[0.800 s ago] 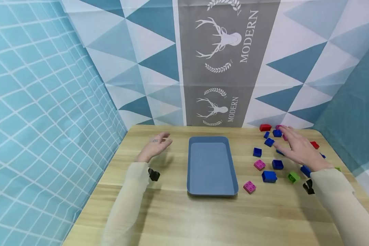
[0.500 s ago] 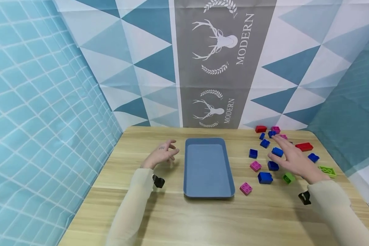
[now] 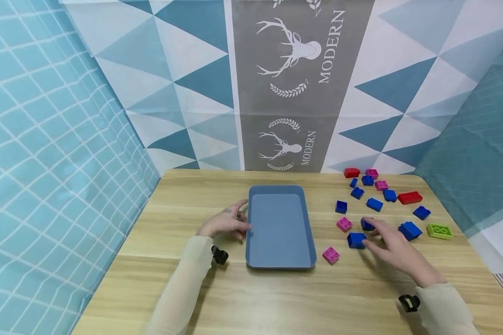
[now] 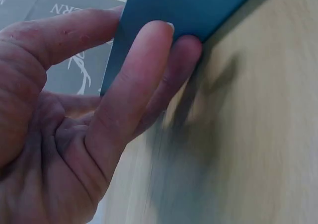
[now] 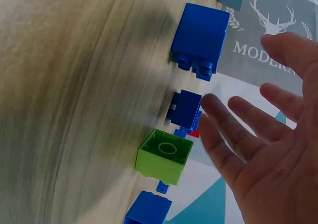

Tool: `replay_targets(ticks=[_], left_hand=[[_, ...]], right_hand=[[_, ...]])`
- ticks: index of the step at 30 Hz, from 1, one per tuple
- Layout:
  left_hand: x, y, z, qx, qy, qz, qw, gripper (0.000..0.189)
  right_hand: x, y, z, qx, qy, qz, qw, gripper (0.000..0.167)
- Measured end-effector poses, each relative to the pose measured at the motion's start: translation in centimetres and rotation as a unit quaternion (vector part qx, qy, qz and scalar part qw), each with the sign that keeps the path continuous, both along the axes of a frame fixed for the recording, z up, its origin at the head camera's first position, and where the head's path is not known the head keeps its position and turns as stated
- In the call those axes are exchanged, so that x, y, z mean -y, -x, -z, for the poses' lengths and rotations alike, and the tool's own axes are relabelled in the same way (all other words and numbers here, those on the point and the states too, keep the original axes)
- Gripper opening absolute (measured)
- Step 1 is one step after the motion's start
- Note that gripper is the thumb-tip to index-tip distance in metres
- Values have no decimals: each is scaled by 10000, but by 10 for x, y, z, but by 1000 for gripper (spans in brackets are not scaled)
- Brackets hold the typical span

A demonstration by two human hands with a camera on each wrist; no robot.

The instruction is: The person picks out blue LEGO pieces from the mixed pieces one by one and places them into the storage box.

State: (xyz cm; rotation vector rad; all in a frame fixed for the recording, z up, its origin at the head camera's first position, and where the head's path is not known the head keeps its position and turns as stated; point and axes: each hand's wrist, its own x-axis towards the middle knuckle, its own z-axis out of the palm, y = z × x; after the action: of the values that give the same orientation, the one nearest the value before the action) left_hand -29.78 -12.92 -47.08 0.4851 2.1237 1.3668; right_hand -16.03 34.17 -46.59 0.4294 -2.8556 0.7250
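My left hand (image 3: pixel 224 222) is at the left side of a blue-grey tray (image 3: pixel 282 228). Its thumb laps over the rim while the other fingers lie against the outer wall, as the left wrist view shows; the tray (image 4: pixel 174 10) is pinched there. My right hand (image 3: pixel 396 251) hovers over toy building blocks on the right, fingers spread and holding nothing. Its thumb and fingertips are close to a blue block (image 3: pixel 356 240) and a dark blue block (image 3: pixel 366 224). A green block (image 5: pixel 165 157), mostly hidden under the hand in the head view, shows in the right wrist view.
Pink blocks (image 3: pixel 330 255) lie right of the tray. Farther back are several blue blocks, a red block (image 3: pixel 410 197) and another red block (image 3: pixel 352 172). A flat light-green block (image 3: pixel 439 231) lies near the wooden table's right edge. Patterned cloth (image 3: pixel 285 93) hangs behind.
My left hand has moved right to the tray's edge and taken hold of it. My right hand has come down and nearer, from over the back blocks to the blue ones in front.
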Motion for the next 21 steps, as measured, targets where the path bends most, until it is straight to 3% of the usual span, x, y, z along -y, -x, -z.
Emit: replay_targets(ticks=[9, 16, 21], left_hand=[[-20, 9, -6, 96, 14, 289, 9995, 106], [-27, 12, -6, 186, 13, 374, 9991, 105], [-28, 9, -6, 345, 5, 310, 9989, 106]], right_hand=[[6, 10, 4, 380, -638, 75, 9972, 65], [16, 17, 11, 582, -1018, 164, 9930, 48], [22, 20, 12, 593, -919, 100, 9940, 42]])
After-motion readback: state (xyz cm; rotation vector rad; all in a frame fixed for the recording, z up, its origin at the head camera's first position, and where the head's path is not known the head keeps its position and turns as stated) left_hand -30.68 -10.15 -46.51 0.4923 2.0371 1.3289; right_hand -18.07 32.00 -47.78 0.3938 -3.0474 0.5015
